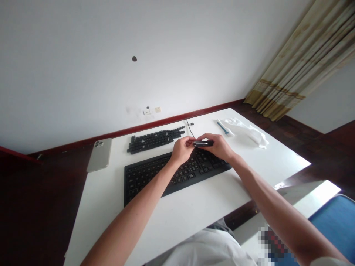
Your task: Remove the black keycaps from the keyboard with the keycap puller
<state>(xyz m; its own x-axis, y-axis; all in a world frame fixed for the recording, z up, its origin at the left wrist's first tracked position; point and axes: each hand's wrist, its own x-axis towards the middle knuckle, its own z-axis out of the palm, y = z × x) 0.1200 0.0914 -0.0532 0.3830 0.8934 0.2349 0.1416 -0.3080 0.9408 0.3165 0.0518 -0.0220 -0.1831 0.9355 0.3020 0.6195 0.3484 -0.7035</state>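
Note:
A black keyboard [155, 173] with its keycaps off lies aslant on the white table, the bare key sockets showing. Over its upper right part, both hands meet around a small dark elongated object [203, 143] with a shiny edge, whose exact kind I cannot make out. My right hand [220, 146] grips its right side, fingers curled. My left hand [182, 149] pinches at its left end. Behind the keyboard, loose black keycaps [155, 140] lie set out in rows. The forearms hide parts of the keyboard.
A phone [100, 155] lies face down at the table's left edge. At the back right are a blue brush-like tool [222, 128] and a crumpled white cloth or bag [246, 133]. The keyboard's cable [190, 128] runs to the back. A blue seat [334, 218] stands at right.

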